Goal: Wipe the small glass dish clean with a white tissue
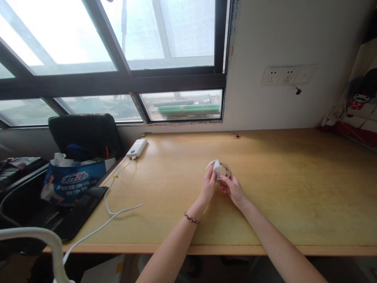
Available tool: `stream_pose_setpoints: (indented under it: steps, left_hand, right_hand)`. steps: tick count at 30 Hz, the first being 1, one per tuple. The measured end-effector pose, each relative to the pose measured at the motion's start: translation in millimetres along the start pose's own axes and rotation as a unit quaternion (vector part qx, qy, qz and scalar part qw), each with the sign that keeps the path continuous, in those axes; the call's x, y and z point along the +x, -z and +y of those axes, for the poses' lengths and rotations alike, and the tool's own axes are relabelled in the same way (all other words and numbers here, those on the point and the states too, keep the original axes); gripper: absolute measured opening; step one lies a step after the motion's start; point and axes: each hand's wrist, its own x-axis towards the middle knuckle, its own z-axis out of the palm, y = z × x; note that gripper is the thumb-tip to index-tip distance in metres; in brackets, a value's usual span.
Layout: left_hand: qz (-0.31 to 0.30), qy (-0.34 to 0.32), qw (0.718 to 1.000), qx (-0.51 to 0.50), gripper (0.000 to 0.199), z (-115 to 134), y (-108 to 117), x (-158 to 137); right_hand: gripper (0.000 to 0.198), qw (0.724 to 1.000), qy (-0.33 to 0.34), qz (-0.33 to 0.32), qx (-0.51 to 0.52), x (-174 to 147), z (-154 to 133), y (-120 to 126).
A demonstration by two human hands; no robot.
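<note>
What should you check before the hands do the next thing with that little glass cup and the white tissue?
1. Right hand has hold of the small glass cup: ok, fingers are at its near side.
2. Left hand has the white tissue: ok, it is pinched at the cup's rim.
3. Cup rests on the wooden desk: cannot tell, the hands hide its base.
4. Anything inside the cup: cannot tell, too small to see.
5. White cable away from the hands: ok, it lies off to the left.
6. Power bank out of the way: ok, it sits near the window, apart from the cup.
</note>
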Motion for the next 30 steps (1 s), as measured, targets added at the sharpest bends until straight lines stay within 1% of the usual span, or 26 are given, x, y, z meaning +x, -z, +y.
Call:
stream_pose_setpoints:
  steps: [2, 4, 6, 9, 14, 19, 23, 26, 30]
  left_hand:
    - [-0.003, -0.001, 1.000, -0.008, 0.040, -1.5, -0.1, -0.5]
    - [0.002, 0.000, 1.000, -0.012, 0.040, -3.4, -2.2, -1.7]
    - [0.008, -0.003, 1.000, -0.005, 0.038, -4.7, -5.6, -3.0]
    - [-0.008, -0.023, 1.000, 0.007, 0.034, -2.1, -11.2, -5.0]
    - [-0.045, -0.045, 0.998, 0.007, 0.026, 14.4, -14.5, -9.2]
    - [-0.076, -0.041, 0.996, 0.005, 0.028, 28.9, -9.8, -10.3]
    - [-0.057, 0.006, 0.997, -0.050, 0.025, 25.5, -3.4, -6.8]
    - [-0.026, 0.059, 0.991, -0.117, 0.024, 13.5, 1.6, -2.6]
    - [0.020, 0.140, 0.976, -0.164, 0.028, -2.7, 5.3, 2.5]
  right_hand:
    - [0.031, 0.999, 0.020, 0.003, -0.044, -0.2, 3.7, 0.3]
    - [0.031, 0.997, 0.037, 0.009, -0.063, 0.2, 6.9, 1.2]
    - [0.031, 0.998, 0.040, 0.018, -0.048, 1.2, 7.9, 2.3]
    - [0.031, 0.998, 0.043, 0.038, -0.011, 3.2, 5.0, 4.5]
    - [0.030, 0.996, 0.065, 0.057, 0.021, 5.0, -4.1, 7.9]
    - [0.027, 0.995, 0.065, 0.053, 0.053, 4.6, -8.5, 8.7]
    - [0.027, 0.994, 0.062, 0.048, 0.075, 3.8, -9.4, 7.6]
    - [0.025, 0.993, 0.061, 0.043, 0.088, 2.7, -12.2, 6.7]
    - [0.021, 0.990, 0.051, 0.018, 0.130, 2.3, -19.7, 6.9]
